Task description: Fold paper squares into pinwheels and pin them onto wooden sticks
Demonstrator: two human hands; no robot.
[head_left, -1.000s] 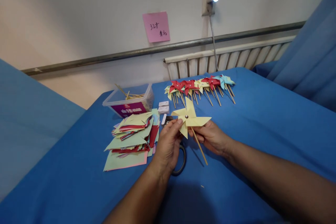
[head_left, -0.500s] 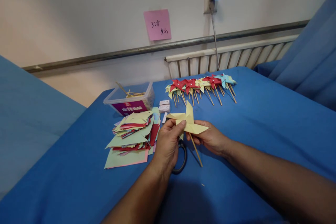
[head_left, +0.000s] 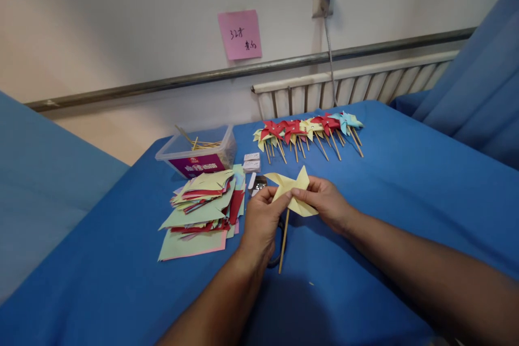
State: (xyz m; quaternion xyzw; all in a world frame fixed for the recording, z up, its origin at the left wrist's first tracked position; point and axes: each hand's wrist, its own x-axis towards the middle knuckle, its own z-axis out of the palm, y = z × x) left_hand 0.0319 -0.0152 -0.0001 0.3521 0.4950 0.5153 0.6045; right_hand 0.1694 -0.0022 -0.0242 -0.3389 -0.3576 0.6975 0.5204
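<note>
Change: I've turned the pinwheel (head_left: 292, 192) over; stick (head_left: 284, 240) now points to 6 o'clock.
Grip: my left hand (head_left: 261, 220) and right hand (head_left: 322, 201) both pinch its paper.

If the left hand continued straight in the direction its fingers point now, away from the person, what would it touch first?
The left hand already pinches the yellow pinwheel. Beyond it, probably the small white boxes, then the row of finished pinwheels; depth is hard to judge.
</note>
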